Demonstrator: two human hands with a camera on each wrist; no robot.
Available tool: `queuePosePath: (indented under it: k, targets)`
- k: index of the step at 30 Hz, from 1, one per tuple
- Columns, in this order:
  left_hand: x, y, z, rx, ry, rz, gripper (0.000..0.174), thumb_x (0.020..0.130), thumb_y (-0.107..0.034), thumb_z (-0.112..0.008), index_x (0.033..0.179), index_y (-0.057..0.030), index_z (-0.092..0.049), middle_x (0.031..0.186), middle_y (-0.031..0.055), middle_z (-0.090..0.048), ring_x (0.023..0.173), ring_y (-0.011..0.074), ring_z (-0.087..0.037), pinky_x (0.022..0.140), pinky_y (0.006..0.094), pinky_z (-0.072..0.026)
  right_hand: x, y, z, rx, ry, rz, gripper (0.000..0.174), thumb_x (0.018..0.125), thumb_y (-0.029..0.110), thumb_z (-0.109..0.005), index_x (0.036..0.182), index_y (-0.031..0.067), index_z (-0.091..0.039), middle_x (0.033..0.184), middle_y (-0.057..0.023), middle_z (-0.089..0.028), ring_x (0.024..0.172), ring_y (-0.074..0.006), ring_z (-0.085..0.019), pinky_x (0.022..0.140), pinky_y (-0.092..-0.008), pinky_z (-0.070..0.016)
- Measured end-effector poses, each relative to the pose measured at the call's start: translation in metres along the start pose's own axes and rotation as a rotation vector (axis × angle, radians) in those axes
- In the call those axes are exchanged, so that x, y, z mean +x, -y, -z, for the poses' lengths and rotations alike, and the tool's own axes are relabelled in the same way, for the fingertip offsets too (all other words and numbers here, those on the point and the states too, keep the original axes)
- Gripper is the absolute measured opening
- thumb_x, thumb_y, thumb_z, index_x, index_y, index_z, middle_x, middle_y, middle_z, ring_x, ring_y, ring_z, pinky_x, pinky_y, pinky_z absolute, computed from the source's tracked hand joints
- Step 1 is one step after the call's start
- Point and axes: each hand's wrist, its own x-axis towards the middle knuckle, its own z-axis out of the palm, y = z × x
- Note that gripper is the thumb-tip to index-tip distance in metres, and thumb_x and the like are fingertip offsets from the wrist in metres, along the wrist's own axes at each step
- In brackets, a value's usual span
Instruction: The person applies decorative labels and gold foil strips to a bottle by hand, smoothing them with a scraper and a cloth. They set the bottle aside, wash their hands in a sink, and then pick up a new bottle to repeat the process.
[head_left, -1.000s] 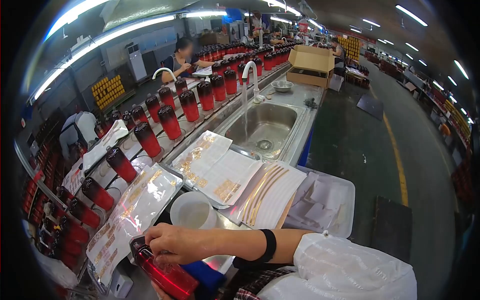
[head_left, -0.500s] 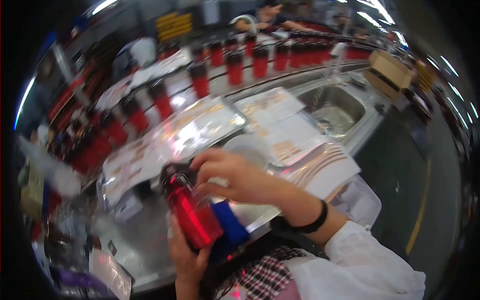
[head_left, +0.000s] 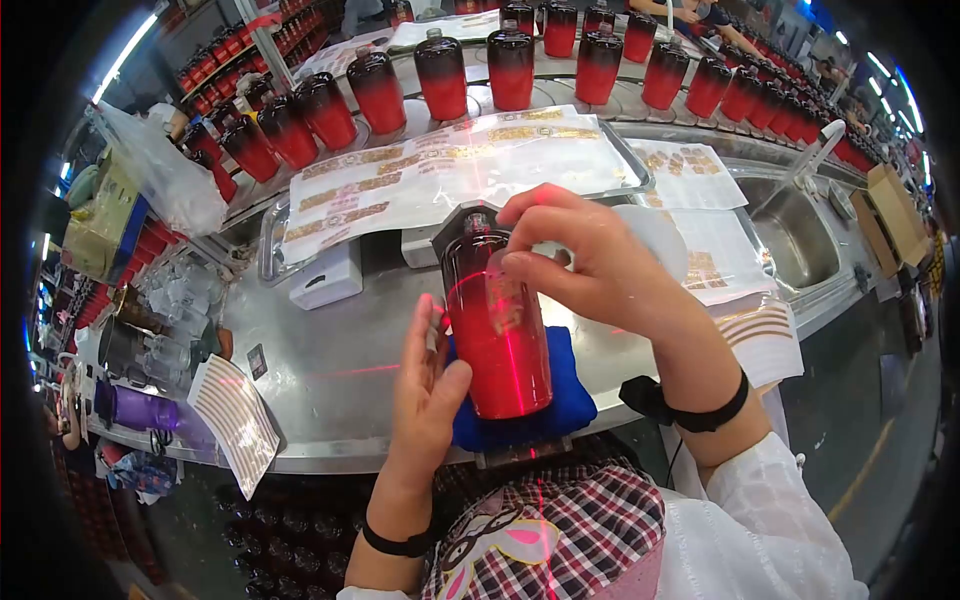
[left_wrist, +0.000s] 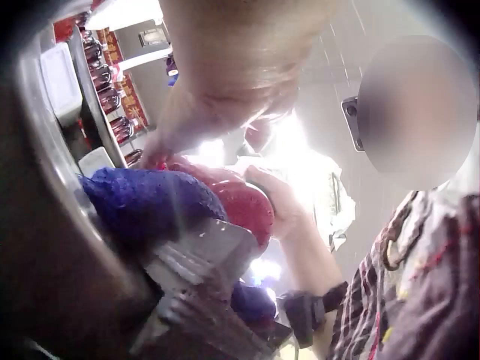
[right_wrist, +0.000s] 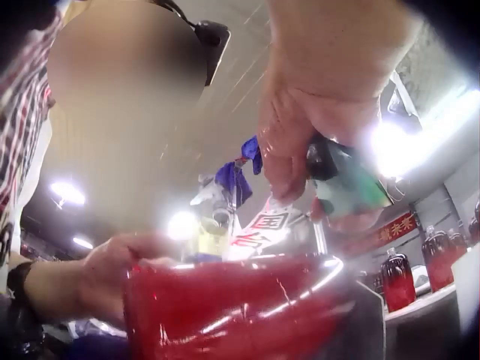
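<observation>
A red bottle with a dark shoulder (head_left: 510, 365) lies tilted on a blue cloth (head_left: 573, 385), its neck pointing away from me. My right hand (head_left: 590, 260) is over the bottle's upper part. Between thumb and fingers it pinches a thin clear decal (right_wrist: 264, 225) with red and dark characters, seen hanging from the fingertips in the right wrist view. My left hand (head_left: 424, 395) is along the bottle's left side, fingers straight and thumb raised near the glass. In the left wrist view, the bottle's base (left_wrist: 251, 214) shows above the cloth and a metal support (left_wrist: 217, 247).
Behind the bottle lies a tray (head_left: 640, 170) with sheets of gold decals (head_left: 350, 190). A row of red bottles (head_left: 440, 80) stands beyond it. White boxes (head_left: 330, 280) are at left, a striped sheet (head_left: 235, 420) overhangs the front edge, and a sink (head_left: 795, 235) is at right.
The head view has swung left and down onto the bottle. My left hand, earlier around the bottle's lower end, now lies straight-fingered beside it. The right hand stays near the bottle's shoulder.
</observation>
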Motion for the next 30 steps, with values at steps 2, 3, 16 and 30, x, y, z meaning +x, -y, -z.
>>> queuePosePath:
  k: [2,3,16,30]
  targets:
    - [0.011,-0.002,-0.006,-0.081,-0.067,0.037,0.076,0.096,-0.014,-0.056,0.152,0.0053,-0.008,0.147,0.0226,-0.035,0.132,0.0258,-0.042,0.109,0.0371,-0.0358,0.002,-0.016,-0.016,0.019,-0.034,0.019,0.014,0.089,0.015,-0.067,0.085,0.003,-0.061,0.107,-0.0089,-0.062,0.083,-0.0192,-0.062,0.063,-0.029,-0.0498]
    - [0.015,-0.004,-0.008,-0.02,-0.08,0.031,0.072,0.098,-0.014,-0.054,0.151,0.0059,-0.01,0.141,0.0216,-0.04,0.126,0.024,-0.047,0.106,0.0357,-0.039,0.001,-0.02,-0.02,0.015,-0.03,-0.012,0.015,0.089,0.015,-0.067,0.085,0.0027,-0.061,0.108,-0.0092,-0.063,0.082,-0.0196,-0.063,0.061,-0.029,-0.0503]
    - [0.038,0.01,-0.011,0.027,-0.113,0.061,0.071,0.096,-0.016,-0.058,0.149,0.0077,-0.016,0.14,0.0201,-0.042,0.122,0.0224,-0.05,0.103,0.034,-0.042,0.006,-0.034,-0.029,0.032,-0.082,-0.019,0.014,0.086,0.014,-0.068,0.086,0.0004,-0.062,0.096,-0.0151,-0.062,0.085,-0.0338,-0.062,0.074,-0.0393,-0.051]
    - [0.04,0.014,-0.016,0.147,-0.117,0.063,0.081,0.093,-0.019,-0.064,0.15,0.0078,-0.012,0.142,0.0206,-0.037,0.126,0.025,-0.046,0.106,0.0363,-0.0397,0.007,-0.039,-0.028,0.02,-0.082,-0.017,0.013,0.087,0.012,-0.068,0.088,0.0002,-0.062,0.102,-0.0144,-0.065,0.088,-0.0311,-0.065,0.075,-0.0366,-0.0523]
